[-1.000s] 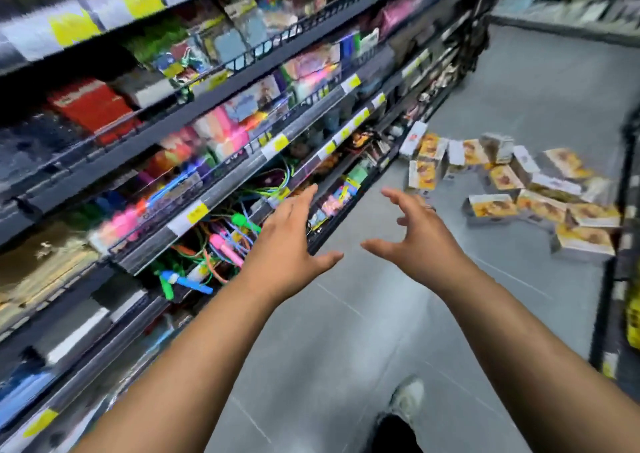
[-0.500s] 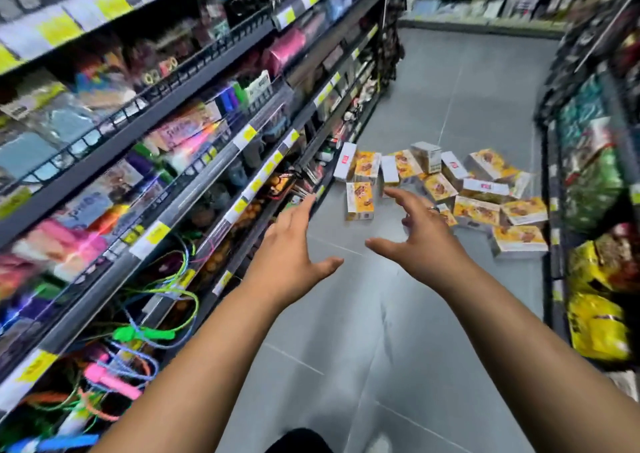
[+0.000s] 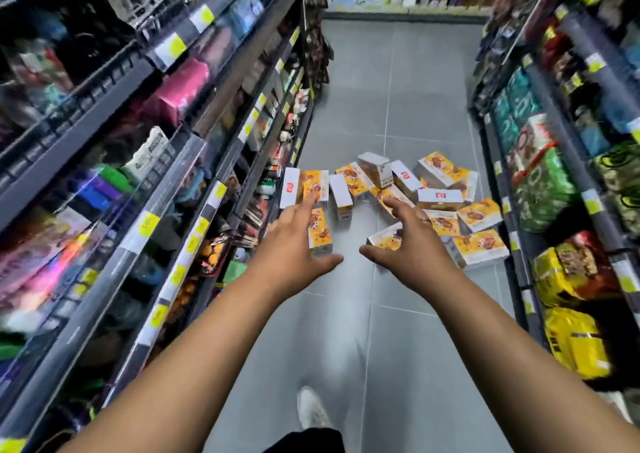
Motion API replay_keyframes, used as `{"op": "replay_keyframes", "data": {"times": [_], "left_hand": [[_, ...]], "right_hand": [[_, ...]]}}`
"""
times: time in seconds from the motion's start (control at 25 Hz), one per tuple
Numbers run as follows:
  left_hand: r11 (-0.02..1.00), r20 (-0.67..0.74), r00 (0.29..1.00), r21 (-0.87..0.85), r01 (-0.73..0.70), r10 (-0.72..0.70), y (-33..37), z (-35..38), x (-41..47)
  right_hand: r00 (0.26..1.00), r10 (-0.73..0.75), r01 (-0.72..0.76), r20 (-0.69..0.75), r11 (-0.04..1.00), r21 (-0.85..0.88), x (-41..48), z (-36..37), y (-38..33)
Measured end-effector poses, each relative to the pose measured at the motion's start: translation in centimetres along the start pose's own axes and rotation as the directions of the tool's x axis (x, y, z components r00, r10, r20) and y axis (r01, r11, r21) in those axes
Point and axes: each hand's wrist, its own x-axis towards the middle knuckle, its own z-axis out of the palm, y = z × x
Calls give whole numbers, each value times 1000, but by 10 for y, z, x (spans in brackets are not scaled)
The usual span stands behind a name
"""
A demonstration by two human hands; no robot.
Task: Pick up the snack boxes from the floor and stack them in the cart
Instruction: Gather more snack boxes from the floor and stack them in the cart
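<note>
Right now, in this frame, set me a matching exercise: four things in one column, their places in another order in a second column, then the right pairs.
Things:
1. snack boxes
2. white shoe
3. yellow bags
4. pink packs

Places:
A. upper level of the left shelving
B. scattered on the grey floor, mid-aisle
C. low on the right shelving
D. near the bottom edge, between the forearms

Pairs: 1-B, 2-D, 3-C, 4-A

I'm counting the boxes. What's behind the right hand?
One end of a yellow snack box peeks out behind the right hand. The hand covers the rest, and maybe other boxes too.
</note>
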Motion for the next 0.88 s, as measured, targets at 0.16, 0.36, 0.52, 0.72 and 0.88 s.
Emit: {"op": "replay_keyframes", "data": {"times": [0.16,0.36,0.52,0.72,0.88], "left_hand": [[997,68,996,37,-63,60,-21,-4,105],[994,137,988,70,-80,69,-35,0,221],[991,156,988,130,-37,16,-44,2,323],[977,194,981,209,-35,-6,-50,9,432],[953,251,968,293,-83,8,-67,27,514]], "right_hand": [[997,76,-75,-31,997,17,82,10,-3],[987,158,-157,-33,987,10,187,5,28],[979,202,-202,5,979,13,292,-7,52],[977,196,-196,82,981,-3,402,-13,58],[967,235,-233,103,972,-26,473,2,65]]}}
